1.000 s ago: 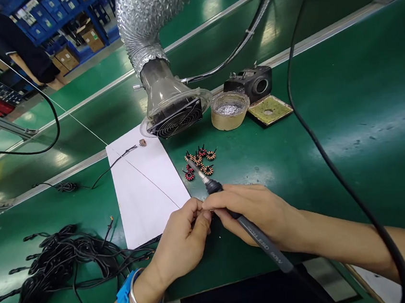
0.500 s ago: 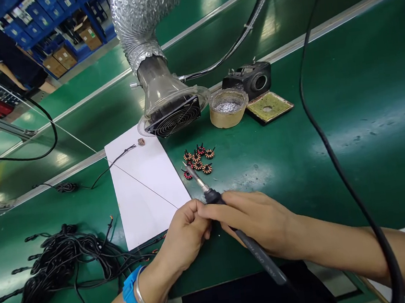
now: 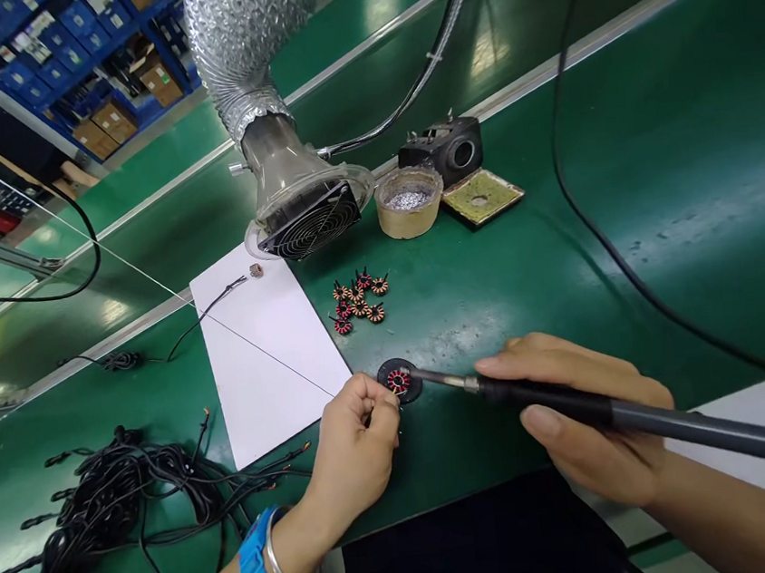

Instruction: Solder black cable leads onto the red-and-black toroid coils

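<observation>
My right hand (image 3: pixel 584 420) is closed around a grey soldering iron (image 3: pixel 643 420), which lies almost level and points left. Its tip touches a small red and copper coil (image 3: pixel 399 380) sitting on a black round disc (image 3: pixel 413 391) on the green table (image 3: pixel 623 234). My left hand (image 3: pixel 354 444) is pinched at the coil's left side, gripping something thin that I cannot make out. A blue wristband and a metal bangle are on my left wrist. A thin wire (image 3: pixel 266 353) runs from my left fingers across a white sheet (image 3: pixel 263 354).
Several more coils (image 3: pixel 357 303) lie in a cluster behind the disc. A fume duct with a fan (image 3: pixel 306 212), a tin of solder dross (image 3: pixel 409 202), a black holder (image 3: pixel 443 148) and a yellow sponge tray (image 3: pixel 483 198) stand further back. Black cables (image 3: pixel 104 498) pile at the left.
My right hand swung the soldering iron from pointing away to pointing left, bringing its tip onto the coil on the black disc, which now shows. My left hand stayed pinched.
</observation>
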A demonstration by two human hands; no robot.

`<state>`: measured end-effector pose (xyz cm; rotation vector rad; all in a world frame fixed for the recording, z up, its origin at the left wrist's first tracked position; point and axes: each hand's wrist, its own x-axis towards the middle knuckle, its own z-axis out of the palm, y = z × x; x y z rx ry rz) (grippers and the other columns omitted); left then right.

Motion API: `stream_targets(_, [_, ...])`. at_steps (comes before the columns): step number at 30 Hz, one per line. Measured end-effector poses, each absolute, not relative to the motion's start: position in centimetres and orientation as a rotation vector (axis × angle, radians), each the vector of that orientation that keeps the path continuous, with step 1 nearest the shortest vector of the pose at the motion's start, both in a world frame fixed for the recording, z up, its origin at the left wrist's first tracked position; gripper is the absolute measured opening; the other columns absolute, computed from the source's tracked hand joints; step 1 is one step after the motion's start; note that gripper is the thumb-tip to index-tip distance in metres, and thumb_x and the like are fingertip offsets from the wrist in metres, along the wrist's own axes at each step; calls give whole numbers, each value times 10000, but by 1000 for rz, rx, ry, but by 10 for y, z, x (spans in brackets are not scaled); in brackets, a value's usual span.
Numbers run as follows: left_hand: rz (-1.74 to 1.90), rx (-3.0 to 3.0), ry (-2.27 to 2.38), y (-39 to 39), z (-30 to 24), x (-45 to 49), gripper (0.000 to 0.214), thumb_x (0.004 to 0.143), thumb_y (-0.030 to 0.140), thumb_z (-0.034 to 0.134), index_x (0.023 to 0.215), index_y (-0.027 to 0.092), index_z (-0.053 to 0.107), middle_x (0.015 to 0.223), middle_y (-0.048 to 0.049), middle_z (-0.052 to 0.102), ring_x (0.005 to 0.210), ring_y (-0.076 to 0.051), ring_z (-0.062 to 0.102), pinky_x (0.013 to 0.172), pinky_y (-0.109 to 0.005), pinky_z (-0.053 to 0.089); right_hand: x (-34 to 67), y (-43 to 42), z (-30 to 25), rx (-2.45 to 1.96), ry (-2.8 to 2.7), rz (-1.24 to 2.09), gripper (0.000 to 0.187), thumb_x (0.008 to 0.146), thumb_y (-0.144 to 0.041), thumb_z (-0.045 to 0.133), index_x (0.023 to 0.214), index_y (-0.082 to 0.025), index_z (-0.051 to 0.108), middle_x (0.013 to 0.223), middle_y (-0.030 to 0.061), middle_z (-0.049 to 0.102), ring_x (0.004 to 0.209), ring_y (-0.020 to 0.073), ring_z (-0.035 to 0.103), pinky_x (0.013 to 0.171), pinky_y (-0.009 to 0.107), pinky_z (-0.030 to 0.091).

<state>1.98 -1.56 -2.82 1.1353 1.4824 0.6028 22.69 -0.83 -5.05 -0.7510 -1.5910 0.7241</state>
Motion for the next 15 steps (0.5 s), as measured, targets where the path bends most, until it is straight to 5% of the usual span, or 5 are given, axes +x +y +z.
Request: stream_targets(15, [611,1207,1514,-19,-31,22,175,906,242,457,739,198,484,547,71,456,520,-92,382,508,-211,291,225,-10,-43,-761,-1636,778,244,788,-142,504,999,-188,619,643,13,550,535,152,524,486,304,418])
